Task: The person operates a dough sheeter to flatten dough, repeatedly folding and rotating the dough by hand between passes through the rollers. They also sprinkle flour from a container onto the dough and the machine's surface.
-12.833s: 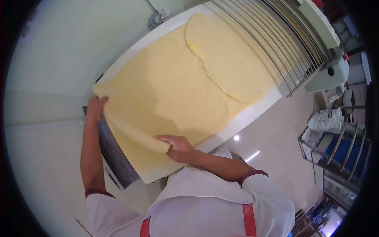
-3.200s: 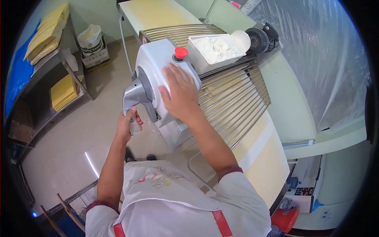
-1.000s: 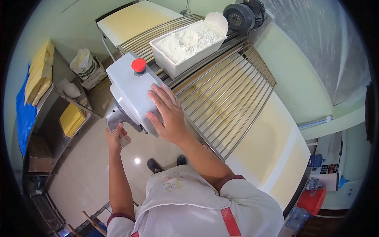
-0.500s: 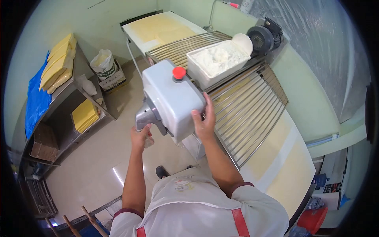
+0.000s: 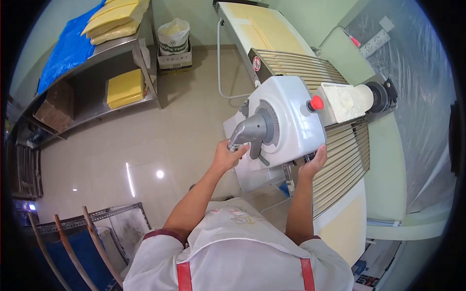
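A white dough sheeter housing point(image 5: 286, 116) with a red stop button point(image 5: 316, 103) stands in front of me. My left hand point(image 5: 227, 154) grips the grey metal lever point(image 5: 246, 133) on its side. My right hand point(image 5: 313, 163) cups the lower right edge of the housing, beside the wire guard point(image 5: 342, 160). A white tub of flour point(image 5: 342, 101) rests on top of the guard. Yellow dough sheets lie on the far belt point(image 5: 264, 26) and on the near belt point(image 5: 345, 228).
A steel shelf rack point(image 5: 104, 58) at the left holds yellow dough slabs point(image 5: 125, 88), a blue sheet and a cardboard box. A sack in a box point(image 5: 174, 41) sits on the tiled floor. A blue trolley with wooden handles point(image 5: 77, 242) stands at lower left. Plastic sheeting hangs at the right.
My right hand has slid from the top of the housing down to its lower right edge. My view has swung left toward the floor and shelves. The left hand stays on the lever.
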A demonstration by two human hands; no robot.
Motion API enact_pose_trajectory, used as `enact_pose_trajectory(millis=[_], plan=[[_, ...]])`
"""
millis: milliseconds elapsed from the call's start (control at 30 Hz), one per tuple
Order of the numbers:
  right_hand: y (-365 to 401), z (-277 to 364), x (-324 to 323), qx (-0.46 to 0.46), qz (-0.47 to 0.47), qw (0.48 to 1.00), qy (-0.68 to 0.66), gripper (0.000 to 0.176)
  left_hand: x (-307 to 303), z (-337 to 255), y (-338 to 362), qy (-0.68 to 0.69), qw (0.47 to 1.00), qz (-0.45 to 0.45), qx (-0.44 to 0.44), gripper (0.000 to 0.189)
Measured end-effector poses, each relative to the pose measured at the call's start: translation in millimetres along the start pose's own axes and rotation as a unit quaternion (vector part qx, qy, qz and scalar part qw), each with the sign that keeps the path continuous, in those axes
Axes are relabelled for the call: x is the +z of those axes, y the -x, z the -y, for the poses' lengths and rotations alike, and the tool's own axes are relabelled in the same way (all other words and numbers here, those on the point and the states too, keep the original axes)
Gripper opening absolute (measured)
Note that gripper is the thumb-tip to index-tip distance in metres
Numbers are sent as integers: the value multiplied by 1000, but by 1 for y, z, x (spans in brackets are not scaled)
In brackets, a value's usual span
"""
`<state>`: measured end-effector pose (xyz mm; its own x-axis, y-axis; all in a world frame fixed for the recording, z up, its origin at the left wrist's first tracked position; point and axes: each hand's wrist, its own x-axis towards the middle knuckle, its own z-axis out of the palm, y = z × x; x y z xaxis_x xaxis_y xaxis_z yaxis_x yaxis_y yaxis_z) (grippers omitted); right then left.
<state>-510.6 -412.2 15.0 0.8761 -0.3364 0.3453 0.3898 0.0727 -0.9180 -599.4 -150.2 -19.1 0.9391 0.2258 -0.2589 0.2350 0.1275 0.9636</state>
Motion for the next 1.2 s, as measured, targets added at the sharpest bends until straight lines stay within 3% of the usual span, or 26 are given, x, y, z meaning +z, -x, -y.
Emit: enact_pose_trajectory(millis=[33,133,200,267,367,467,567,600,700,767,867,1200], plan=[[1,3,0,21,-12,1000,15,56,-1,5,-2,-15,1000,-5,7,27],[6,14,12,39,-62,997,26,55,-5,11,-14,-54,996,-13,66,28],[4,12,6,41,-29,999,18,56,-13,10,-20,-68,987,-3,145,29],[3,10,3,30,-16,999,33,57,-13,10,-20,-55,990,8,127,29],[1,17,3,-41,59,985,154,51,-16,10,-22,-47,993,17,107,30],[3,53,41,-286,28,924,254,39,-12,14,-20,-33,993,17,108,30],[-7,73,45,-382,162,850,324,36,-10,15,-20,-9,995,15,94,29],[-4,90,53,-362,195,820,398,35,-9,15,-20,-1,996,17,84,29],[-8,103,62,-333,213,803,445,38,-9,16,-21,-51,987,-15,153,29],[-12,101,63,-339,228,810,422,39,-5,17,-29,-18,984,-36,172,26],[-11,105,66,-312,233,836,386,39,0,-2,-24,-24,994,-33,97,26],[-19,108,63,-287,279,856,326,38,9,2,-21,-46,988,-76,125,35]])
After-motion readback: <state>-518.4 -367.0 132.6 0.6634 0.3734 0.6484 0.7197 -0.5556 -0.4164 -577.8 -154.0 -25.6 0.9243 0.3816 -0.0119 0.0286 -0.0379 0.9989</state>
